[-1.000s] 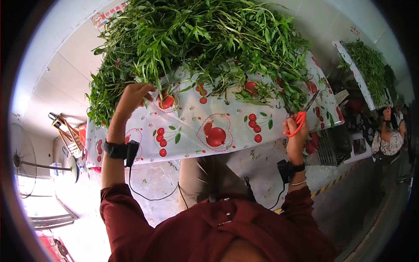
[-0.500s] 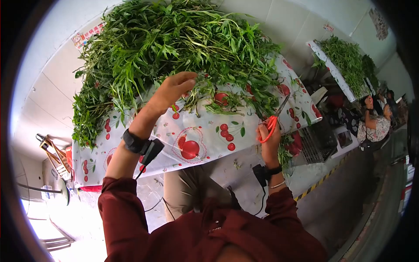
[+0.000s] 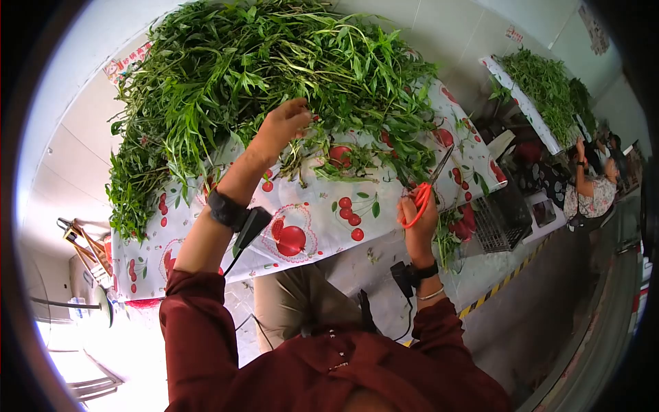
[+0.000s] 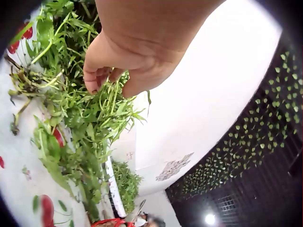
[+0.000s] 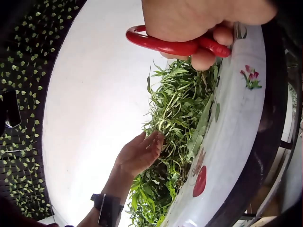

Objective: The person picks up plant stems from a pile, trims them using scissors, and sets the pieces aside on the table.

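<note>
Fingers of the left hand (image 3: 278, 130) curl round a few thin stems at the near edge of the greens (image 3: 274, 62), while the right hand (image 3: 417, 223) grips red scissors (image 3: 420, 199).

From the left wrist, the thumb and fingertips (image 4: 96, 79) pinch pale green stems that hang down from the palm into the loose leaves below. The greens lie in a big heap that covers most of the table, on a white cloth (image 3: 309, 220) printed with cherries. The right hand is at the front edge of the table, well apart from the left, its fingers through the red loops and the blades slanting up toward the heap's right side. Just beside that end of the table stands a wire basket (image 3: 501, 223). Farther right, a second table (image 3: 511, 86) is also heaped with leaves, and another person (image 3: 589, 189) sits near it.
</note>
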Tool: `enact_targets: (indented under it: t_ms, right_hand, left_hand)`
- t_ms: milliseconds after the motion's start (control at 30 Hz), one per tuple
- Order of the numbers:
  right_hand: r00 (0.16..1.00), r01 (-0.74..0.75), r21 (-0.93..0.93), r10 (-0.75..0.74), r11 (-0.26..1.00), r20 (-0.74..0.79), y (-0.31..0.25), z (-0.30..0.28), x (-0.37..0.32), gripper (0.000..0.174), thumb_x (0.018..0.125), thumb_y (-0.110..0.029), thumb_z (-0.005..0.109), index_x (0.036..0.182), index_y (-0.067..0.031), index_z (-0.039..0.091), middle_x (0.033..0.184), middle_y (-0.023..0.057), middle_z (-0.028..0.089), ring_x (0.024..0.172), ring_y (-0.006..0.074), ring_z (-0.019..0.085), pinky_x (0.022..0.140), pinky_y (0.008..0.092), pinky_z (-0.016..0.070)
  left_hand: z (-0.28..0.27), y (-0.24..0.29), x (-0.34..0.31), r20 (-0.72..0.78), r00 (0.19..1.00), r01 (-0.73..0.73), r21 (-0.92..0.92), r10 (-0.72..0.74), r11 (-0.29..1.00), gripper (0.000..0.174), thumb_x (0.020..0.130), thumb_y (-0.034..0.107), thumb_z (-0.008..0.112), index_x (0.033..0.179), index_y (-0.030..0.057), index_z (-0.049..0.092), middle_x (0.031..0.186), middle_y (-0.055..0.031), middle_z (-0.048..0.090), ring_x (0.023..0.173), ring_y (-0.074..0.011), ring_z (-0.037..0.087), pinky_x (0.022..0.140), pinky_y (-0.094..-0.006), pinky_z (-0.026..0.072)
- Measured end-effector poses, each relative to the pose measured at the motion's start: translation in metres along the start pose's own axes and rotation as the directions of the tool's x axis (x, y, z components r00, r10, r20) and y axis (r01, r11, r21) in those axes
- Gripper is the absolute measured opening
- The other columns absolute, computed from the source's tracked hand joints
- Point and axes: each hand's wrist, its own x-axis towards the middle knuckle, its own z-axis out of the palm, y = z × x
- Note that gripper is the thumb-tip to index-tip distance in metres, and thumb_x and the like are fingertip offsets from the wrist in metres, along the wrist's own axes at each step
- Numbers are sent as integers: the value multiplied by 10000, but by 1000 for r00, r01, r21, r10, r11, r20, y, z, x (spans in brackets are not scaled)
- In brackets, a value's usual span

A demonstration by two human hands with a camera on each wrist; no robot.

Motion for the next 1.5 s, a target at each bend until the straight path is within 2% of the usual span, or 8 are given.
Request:
enact_targets:
  t_ms: [167,300,333,467,567,833,1133,1500]
  right_hand:
    - [1000,11,-10,-11,1000,19,-3,0,-1,134,850,-93,531,912,-32,428,705,59,541,492,63,454,457,189,386]
    - [1000,1,19,-1,1000,12,-3,1,-2,136,846,-90,532,911,-31,428,700,54,538,486,64,447,449,192,382]
    - [1000,-9,7,9,1000,9,-3,0,-2,138,844,-89,534,912,-31,429,699,52,538,486,64,447,448,192,381]
    - [1000,-13,-7,13,1000,8,-6,2,-1,118,844,-40,512,887,-40,402,672,50,507,472,73,437,437,210,390]
    - [1000,-3,10,3,1000,7,0,0,0,116,845,-38,511,888,-39,403,673,50,507,473,75,442,437,213,393]
    - [999,-8,47,6,999,33,1,-2,0,121,840,-58,521,908,-43,423,694,45,527,490,68,444,452,201,391]
    - [999,-29,71,28,997,17,1,-2,-1,118,842,-36,517,881,-52,407,684,50,512,485,81,457,449,216,403]
    - [1000,7,21,-8,1000,30,1,-4,0,126,853,-51,535,920,-41,429,693,50,528,485,75,468,452,207,416]
  left_hand:
    - [7,6,46,-80,994,10,-573,-69,820,544,881,118,546,1354,-21,314,1081,-90,525,970,-181,524,845,-313,458]
    - [19,9,79,-101,986,20,-711,-130,703,306,875,76,548,1153,4,442,1003,-83,515,927,-203,525,816,-327,467]
    - [21,9,85,-111,981,30,-720,-158,693,180,885,89,539,1037,30,462,978,-76,501,888,-196,525,796,-330,467]
    - [28,16,94,-195,960,-7,-734,-201,679,164,888,105,545,1018,27,483,981,-72,490,865,-187,519,771,-319,469]
    - [25,22,95,-221,940,5,-754,-261,657,76,879,139,561,913,87,517,861,-22,485,735,-136,499,617,-297,445]
    - [12,23,103,-164,961,31,-739,-224,673,193,881,261,612,777,111,549,683,41,495,587,-81,474,501,-224,404]
    - [30,33,46,-345,936,-272,-584,69,765,51,861,63,577,821,64,546,793,-26,580,722,-142,611,665,-259,533]
    - [-2,38,-33,-478,839,-515,-540,262,666,72,857,-6,545,920,26,558,884,-66,598,829,-184,618,766,-273,517]
